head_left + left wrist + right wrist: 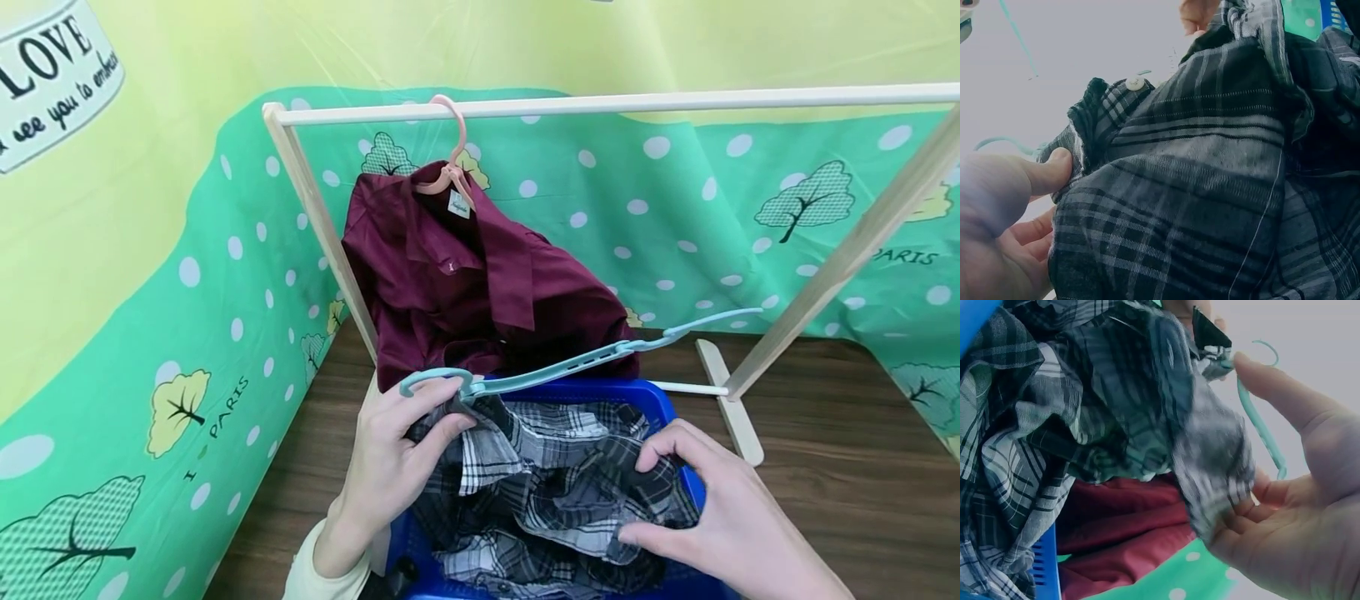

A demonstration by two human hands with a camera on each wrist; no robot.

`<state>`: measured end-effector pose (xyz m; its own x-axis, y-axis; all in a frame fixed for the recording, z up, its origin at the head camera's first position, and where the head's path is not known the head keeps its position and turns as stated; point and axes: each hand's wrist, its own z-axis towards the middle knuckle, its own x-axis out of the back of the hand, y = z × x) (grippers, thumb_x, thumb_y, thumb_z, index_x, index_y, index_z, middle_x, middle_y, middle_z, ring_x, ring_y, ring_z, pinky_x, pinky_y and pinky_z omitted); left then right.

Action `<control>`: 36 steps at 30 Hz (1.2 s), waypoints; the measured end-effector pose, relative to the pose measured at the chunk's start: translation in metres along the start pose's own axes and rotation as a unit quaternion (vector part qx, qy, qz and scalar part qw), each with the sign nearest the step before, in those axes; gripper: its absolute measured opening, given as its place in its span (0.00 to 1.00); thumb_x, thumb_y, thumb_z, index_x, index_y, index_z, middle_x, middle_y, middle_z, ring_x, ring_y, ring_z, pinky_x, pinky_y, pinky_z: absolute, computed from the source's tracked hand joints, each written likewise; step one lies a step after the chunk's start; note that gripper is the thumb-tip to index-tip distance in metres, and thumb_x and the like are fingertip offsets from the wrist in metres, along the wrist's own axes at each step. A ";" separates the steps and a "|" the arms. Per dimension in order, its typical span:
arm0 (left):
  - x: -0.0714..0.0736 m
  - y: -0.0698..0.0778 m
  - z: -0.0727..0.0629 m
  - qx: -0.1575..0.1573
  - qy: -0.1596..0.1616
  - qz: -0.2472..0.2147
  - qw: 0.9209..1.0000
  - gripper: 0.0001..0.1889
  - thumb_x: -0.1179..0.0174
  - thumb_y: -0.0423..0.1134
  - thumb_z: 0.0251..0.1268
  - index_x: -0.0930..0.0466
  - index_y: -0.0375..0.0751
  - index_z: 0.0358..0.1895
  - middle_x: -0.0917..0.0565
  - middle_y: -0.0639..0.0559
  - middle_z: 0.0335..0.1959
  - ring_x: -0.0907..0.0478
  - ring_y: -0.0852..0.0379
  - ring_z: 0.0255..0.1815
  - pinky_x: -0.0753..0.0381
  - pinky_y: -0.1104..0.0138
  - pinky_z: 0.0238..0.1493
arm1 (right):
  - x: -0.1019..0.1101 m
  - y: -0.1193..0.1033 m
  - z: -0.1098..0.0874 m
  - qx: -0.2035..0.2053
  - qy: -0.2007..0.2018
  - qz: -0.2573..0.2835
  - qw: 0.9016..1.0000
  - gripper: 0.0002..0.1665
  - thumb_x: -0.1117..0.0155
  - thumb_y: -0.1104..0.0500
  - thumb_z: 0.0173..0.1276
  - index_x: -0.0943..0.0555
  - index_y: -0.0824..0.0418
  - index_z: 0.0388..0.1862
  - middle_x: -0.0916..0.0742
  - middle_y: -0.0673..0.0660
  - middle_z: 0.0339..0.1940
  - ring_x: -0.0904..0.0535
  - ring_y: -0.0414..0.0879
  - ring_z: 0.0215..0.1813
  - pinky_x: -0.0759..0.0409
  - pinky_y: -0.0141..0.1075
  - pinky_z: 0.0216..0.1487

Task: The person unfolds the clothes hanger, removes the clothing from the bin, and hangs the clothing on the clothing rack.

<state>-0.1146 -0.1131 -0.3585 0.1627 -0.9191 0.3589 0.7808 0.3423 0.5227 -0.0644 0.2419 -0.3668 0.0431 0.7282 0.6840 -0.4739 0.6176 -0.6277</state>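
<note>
My left hand (397,450) pinches the collar area of a black, grey and white plaid shirt (555,467), its thumb on the cloth. At its fingertips is the hook end of a light blue hanger (555,375), whose arm slants up to the right over the basket. In the left wrist view, the thumb presses the shirt (1197,181) near a white button (1135,82). My right hand (720,500) is at the shirt's right side, thumb and index finger spread apart. In the right wrist view, the other fingers (1244,515) touch a loose flap of cloth.
The shirt bunches in a blue plastic basket (660,404). Behind it, a maroon shirt (450,292) hangs by a pink hanger (459,142) from the white rail (600,104) of a wooden rack. The rack's right leg (840,250) stands on the dark wood-grain surface (840,433). Patterned cloth surrounds everything.
</note>
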 end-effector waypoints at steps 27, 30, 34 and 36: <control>0.007 -0.014 0.001 -0.019 -0.049 -0.012 0.999 0.20 0.36 0.51 0.83 0.10 0.35 0.57 0.08 0.45 0.48 0.12 0.51 0.49 0.18 0.70 0.59 | 0.031 0.020 0.013 -0.087 0.116 0.006 0.989 0.17 0.21 0.73 0.68 0.06 0.52 0.47 0.07 0.38 0.43 0.18 0.31 0.42 0.26 0.25 0.38; 0.007 -0.016 0.003 -0.033 -0.073 -0.020 0.997 0.18 0.38 0.47 0.85 0.13 0.35 0.59 0.09 0.46 0.48 0.13 0.52 0.48 0.17 0.68 0.57 | 0.036 0.030 0.013 -0.113 0.099 0.034 0.988 0.13 0.23 0.71 0.72 0.06 0.55 0.49 0.07 0.37 0.43 0.19 0.35 0.35 0.27 0.30 0.31; 0.007 -0.018 0.003 -0.056 -0.107 -0.017 0.992 0.18 0.43 0.46 0.89 0.17 0.34 0.61 0.12 0.46 0.50 0.14 0.52 0.48 0.16 0.66 0.57 | 0.042 0.044 0.013 -0.144 0.077 0.122 0.979 0.19 0.29 0.75 0.75 0.07 0.52 0.52 0.07 0.40 0.41 0.18 0.37 0.34 0.24 0.28 0.33; 0.007 -0.018 0.003 -0.057 -0.115 -0.010 0.992 0.17 0.45 0.45 0.89 0.18 0.34 0.61 0.12 0.46 0.50 0.15 0.53 0.49 0.16 0.67 0.57 | 0.042 0.050 0.013 -0.135 0.072 0.211 0.965 0.23 0.34 0.79 0.76 0.09 0.54 0.54 0.07 0.44 0.42 0.15 0.37 0.37 0.20 0.26 0.37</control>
<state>-0.1291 -0.1250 -0.3631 0.0152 -0.8521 0.5232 0.8475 0.2887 0.4455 -0.0977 0.2995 -0.3645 0.0277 0.9538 0.2992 -0.2308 0.2973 -0.9265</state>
